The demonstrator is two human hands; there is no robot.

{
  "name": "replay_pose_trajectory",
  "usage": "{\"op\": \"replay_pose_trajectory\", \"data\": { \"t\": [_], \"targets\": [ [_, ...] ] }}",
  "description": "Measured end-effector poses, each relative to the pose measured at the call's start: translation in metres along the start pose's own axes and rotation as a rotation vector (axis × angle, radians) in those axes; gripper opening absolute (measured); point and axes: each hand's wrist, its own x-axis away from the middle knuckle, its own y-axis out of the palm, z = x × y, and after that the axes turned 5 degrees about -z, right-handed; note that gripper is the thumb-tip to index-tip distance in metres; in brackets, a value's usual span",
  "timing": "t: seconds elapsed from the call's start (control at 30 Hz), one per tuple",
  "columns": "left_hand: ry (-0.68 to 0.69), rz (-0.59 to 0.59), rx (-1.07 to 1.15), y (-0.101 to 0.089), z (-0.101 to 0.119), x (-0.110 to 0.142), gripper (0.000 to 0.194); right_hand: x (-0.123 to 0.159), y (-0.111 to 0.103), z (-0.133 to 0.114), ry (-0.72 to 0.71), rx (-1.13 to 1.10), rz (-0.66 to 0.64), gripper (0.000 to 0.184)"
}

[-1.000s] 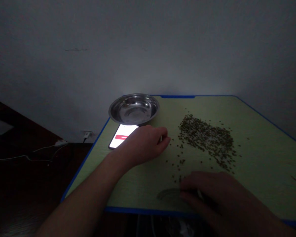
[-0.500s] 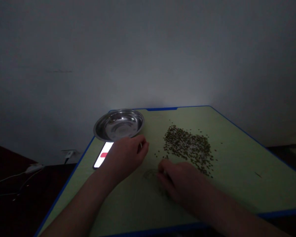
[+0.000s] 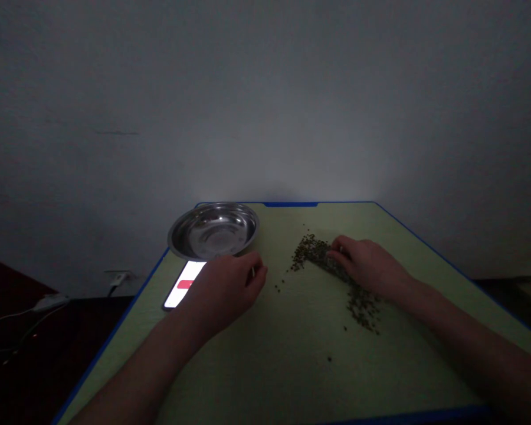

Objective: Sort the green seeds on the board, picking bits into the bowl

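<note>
My right hand (image 3: 365, 262) is closed, its fingertips over the small dark seeds or beans (image 3: 312, 248) spread on the table. A thin, see-through piece (image 3: 325, 268) seems to be pinched in it, its edge lying among the seeds; its kind is too blurred to tell. My left hand (image 3: 234, 286) hovers over the left half of the table with thumb and fingers curled together. A tiny pale spot shows between them, but I cannot make out what it is. Just behind that hand sits a shallow steel basin (image 3: 216, 233) with no seeds visible inside.
A phone (image 3: 183, 286) with a lit screen lies under the basin's near edge, partly covered by my left wrist. Blue edging borders the pale green table (image 3: 256, 366). Behind stands a grey wall (image 3: 265, 106); a plug and cables (image 3: 119, 280) are at the lower left.
My right hand has moved away from me and to the right, from the near side of the seeds onto them. The seed patch is split and partly covered. My left hand has hardly moved.
</note>
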Motion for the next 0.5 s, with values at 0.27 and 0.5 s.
{"op": "replay_pose_trajectory", "data": {
  "t": [0.27, 0.5],
  "targets": [
    [0.02, -0.005, 0.005, -0.002, 0.001, 0.001, 0.028, 0.031, -0.027, -0.013, -0.055, -0.12, -0.023, 0.026],
    [0.034, 0.01, 0.028, 0.0, 0.002, -0.001, 0.028, 0.101, -0.022, -0.059, -0.204, -0.37, -0.369, 0.014]
  ]
}}
